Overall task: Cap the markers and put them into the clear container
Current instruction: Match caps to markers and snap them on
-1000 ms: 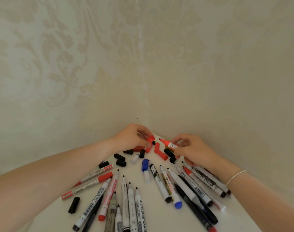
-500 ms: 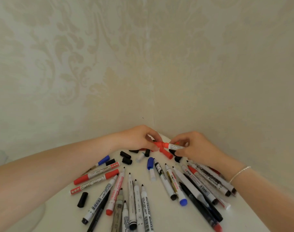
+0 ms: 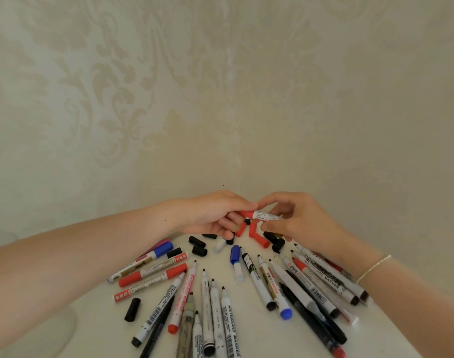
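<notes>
A red-capped white marker [image 3: 262, 215] is held level above the far end of the table. My left hand [image 3: 213, 215] grips its red cap end and my right hand [image 3: 301, 220] pinches its white barrel. Under the hands lie loose red caps [image 3: 255, 235] and black caps [image 3: 198, 245]. Several uncapped and capped markers [image 3: 215, 308] fan out over the white table [image 3: 259, 337] nearer to me. No clear container shows in this view.
Patterned wallpaper walls meet in a corner right behind the hands. A lone black cap [image 3: 132, 309] lies at the left of the table, near its rounded edge. A blue cap [image 3: 235, 254] lies mid-table.
My left hand brought a red cap to the marker in my right hand, and the cap now sits on the marker's end. Both hands have lifted a little off the table.
</notes>
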`<state>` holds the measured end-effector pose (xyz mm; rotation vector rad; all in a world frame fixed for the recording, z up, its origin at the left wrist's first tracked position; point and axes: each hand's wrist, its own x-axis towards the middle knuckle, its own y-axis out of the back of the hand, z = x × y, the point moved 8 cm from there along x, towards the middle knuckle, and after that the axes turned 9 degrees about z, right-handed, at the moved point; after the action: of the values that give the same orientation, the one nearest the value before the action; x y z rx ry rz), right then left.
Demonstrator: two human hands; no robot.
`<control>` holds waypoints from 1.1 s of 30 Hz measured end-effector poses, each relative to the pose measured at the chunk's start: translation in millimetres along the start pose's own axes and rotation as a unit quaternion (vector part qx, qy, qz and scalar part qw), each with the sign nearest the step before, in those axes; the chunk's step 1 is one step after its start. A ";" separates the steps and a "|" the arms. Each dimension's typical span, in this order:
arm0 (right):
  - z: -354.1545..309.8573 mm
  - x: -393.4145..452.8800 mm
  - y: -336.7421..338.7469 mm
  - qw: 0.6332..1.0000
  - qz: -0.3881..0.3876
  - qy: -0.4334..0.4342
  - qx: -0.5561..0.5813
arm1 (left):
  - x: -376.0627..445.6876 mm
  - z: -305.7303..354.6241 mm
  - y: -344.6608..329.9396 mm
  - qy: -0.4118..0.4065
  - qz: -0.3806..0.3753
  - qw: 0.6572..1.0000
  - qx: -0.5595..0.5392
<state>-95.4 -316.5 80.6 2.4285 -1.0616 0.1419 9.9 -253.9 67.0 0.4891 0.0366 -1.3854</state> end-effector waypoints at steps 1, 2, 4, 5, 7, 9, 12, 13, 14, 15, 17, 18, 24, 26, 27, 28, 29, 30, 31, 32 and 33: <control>-0.7 0.4 1.1 1.000 0.003 -0.001 0.003 | -0.7 1.1 -1.1 -0.003 0.000 1.000 -0.008; -1.4 0.5 1.8 1.000 0.003 -0.002 0.005 | -1.7 1.9 -1.9 -0.003 0.003 1.000 -0.014; -3.2 -0.1 2.9 1.000 0.003 -0.005 0.016 | -3.2 4.6 -2.8 -0.004 0.015 0.999 -0.033; -3.7 -0.5 3.6 1.000 0.005 -0.008 0.025 | -3.3 6.0 -2.7 -0.004 0.022 0.999 -0.044; -3.8 -1.0 5.8 0.999 0.017 -0.016 0.031 | -2.3 7.0 -2.3 0.001 0.034 0.997 -0.063; -4.7 -1.0 7.3 0.999 0.023 -0.018 0.024 | -0.4 5.9 -4.0 0.009 0.033 0.996 -0.077; -4.6 -1.2 7.3 0.999 0.025 -0.017 0.020 | 1.8 3.0 -7.0 0.013 0.029 0.996 -0.088; -3.6 -1.3 6.6 0.999 0.024 -0.019 0.020 | 2.4 1.9 -7.9 0.014 0.026 0.996 -0.087; -2.1 -1.5 5.1 0.999 0.021 -0.021 0.020 | 2.7 0.6 -8.7 0.016 0.021 0.996 -0.082; 0.1 -1.9 3.1 0.999 0.016 -0.025 0.020 | 2.6 -0.9 -9.4 0.019 0.017 0.997 -0.070; 4.1 -1.0 -2.2 0.999 0.002 -0.037 0.020 | 4.3 -4.0 -7.6 0.021 0.018 0.999 -0.031; 5.8 -0.7 -4.7 0.999 -0.003 -0.043 0.018 | 5.4 -5.2 -5.9 0.022 0.022 0.999 -0.017; 12.7 6.5 -13.6 0.996 0.019 -0.077 0.033 | 13.9 -5.5 13.3 -0.002 0.109 0.989 -0.102; 13.5 4.8 -17.1 0.996 0.010 -0.085 0.040 | 15.6 -9.3 17.3 -0.005 0.137 0.979 -0.148; 14.1 3.4 -19.4 0.994 -0.004 -0.090 0.059 | 16.6 -11.2 18.8 -0.008 0.144 0.977 -0.157; 15.3 1.3 -21.6 0.991 -0.024 -0.099 0.087 | 17.2 -12.9 20.2 -0.010 0.148 0.976 -0.160; 16.5 -0.1 -24.5 0.986 -0.048 -0.110 0.114 | 17.3 -13.5 21.8 -0.016 0.152 0.975 -0.162; 19.1 -1.0 -26.4 0.983 -0.068 -0.120 0.123 | 17.8 -14.1 25.7 -0.023 0.163 0.973 -0.163; 23.8 -0.3 -25.8 0.984 -0.078 -0.129 0.097 | 17.4 -12.9 30.7 -0.035 0.180 0.970 -0.158; 29.3 0.1 -22.1 0.987 -0.078 -0.134 0.034 | 16.8 -11.0 37.9 -0.051 0.206 0.968 -0.136; 34.0 0.4 -16.1 0.986 -0.075 -0.133 -0.060 | 15.4 -8.2 46.3 -0.070 0.235 0.965 -0.092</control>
<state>-86.8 -323.3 44.5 2.4517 -0.9606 -0.2965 58.8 -260.7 69.2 0.2225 -0.0627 -0.9354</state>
